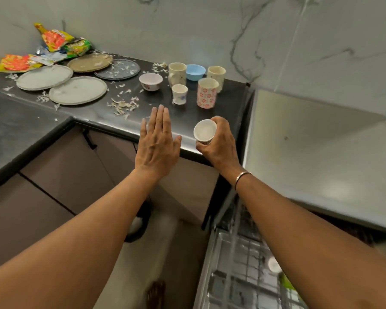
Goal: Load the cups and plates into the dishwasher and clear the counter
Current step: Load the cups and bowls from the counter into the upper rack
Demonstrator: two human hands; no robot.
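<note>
My right hand [218,143] grips a small white cup [205,131] just above the front edge of the black counter [187,117]. My left hand [157,139] hovers flat beside it, fingers extended, holding nothing. Further back stand a floral cup [206,93], a small white cup [179,94], two cream mugs [177,74] [216,75], a blue bowl [195,72] and a white bowl [151,81]. Several plates lie at the left: two pale ones [78,90] [44,77], a tan one [89,62] and a dark one [117,69]. The dishwasher rack [239,270] is pulled out at the lower right.
Crumpled snack wrappers [54,44] pile in the back left corner. White scraps [123,105] litter the counter. A steel appliance top [321,148] sits right of the counter. Brown cabinet doors [65,175] run below. A small white item [274,264] lies in the rack.
</note>
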